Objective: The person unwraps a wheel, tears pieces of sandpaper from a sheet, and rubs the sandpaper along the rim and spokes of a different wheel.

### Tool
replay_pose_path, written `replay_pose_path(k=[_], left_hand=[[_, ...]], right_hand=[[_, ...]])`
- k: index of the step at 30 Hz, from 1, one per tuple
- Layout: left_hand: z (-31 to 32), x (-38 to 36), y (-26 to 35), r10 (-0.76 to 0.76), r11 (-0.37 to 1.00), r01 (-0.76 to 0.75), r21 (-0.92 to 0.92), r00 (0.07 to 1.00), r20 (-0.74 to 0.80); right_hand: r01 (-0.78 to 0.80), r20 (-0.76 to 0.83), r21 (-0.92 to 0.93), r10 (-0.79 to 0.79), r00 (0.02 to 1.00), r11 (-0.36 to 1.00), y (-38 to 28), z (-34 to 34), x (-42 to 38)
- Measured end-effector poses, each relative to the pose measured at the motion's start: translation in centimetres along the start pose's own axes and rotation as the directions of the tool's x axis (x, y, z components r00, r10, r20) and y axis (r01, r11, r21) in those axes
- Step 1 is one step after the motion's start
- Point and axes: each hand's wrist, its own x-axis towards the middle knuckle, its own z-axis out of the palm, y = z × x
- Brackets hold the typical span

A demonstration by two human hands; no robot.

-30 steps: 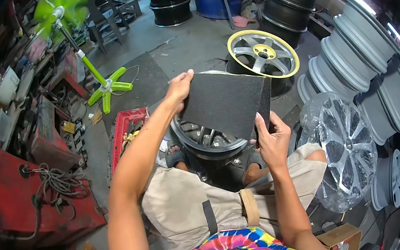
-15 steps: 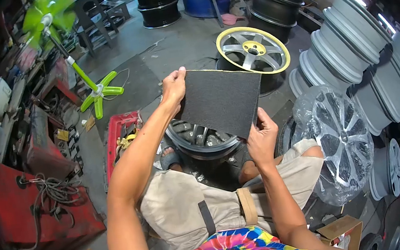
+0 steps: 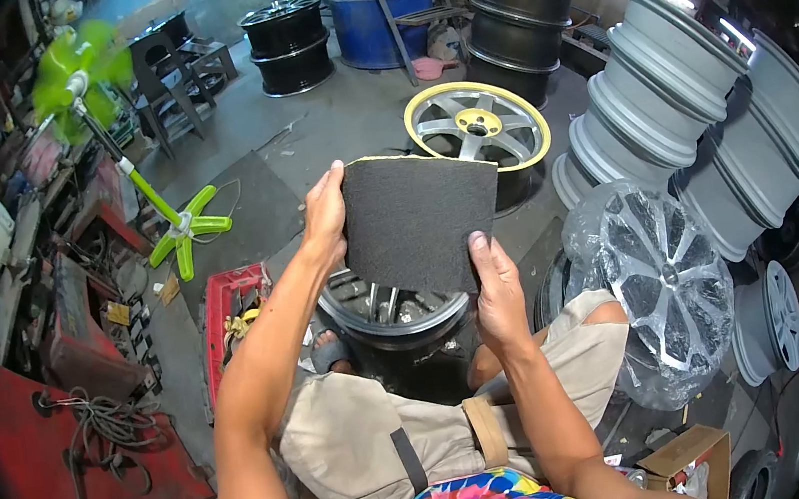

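Observation:
A dark grey sheet of sandpaper (image 3: 421, 221) with a rough face and a thin yellowish top edge is stretched between my hands. My left hand (image 3: 324, 209) pinches its upper left side, thumb at the corner. Lower on the right side, my right hand (image 3: 495, 282) grips it with the thumb lying on the front face. Below the sheet, between my legs, lies a wheel rim (image 3: 399, 325) with silver spokes, partly covered by the sheet. The sheet appears held above the rim, apart from it.
A yellow-lipped wheel (image 3: 532, 146) stands ahead. To the right are a plastic-wrapped wheel (image 3: 670, 274) and stacked grey rims (image 3: 641, 91). At left sit a red tray (image 3: 215, 324) of tools, a green fan (image 3: 182, 223) and a red machine (image 3: 92, 441) with coiled cable.
The sheet has turned to face me more squarely and looks slightly curved. My right thumb now shows on its front face. The whole view has shifted a little.

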Motion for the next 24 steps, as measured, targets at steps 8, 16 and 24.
replay_pose_path(k=[8,16,24], left_hand=[[2.2,-3.1,-2.6,0.032,0.933,0.210,-0.292,0.760,0.649],[3.3,-4.4,1.3,-0.075,0.983,0.008,0.185,0.931,0.358],[2.6,-6.0,2.7,-0.152,0.909,-0.071,0.411,0.861,0.486]], right_hand=[[-0.280,0.202,0.238,0.235,0.951,0.930,1.2,1.7,0.0],[0.004,0.076,0.197,-0.020,0.997,0.980,0.1,0.4,0.4],[0.332,-0.053,-0.457,-0.398,0.916,0.825,-0.2,-1.9,2.0]])
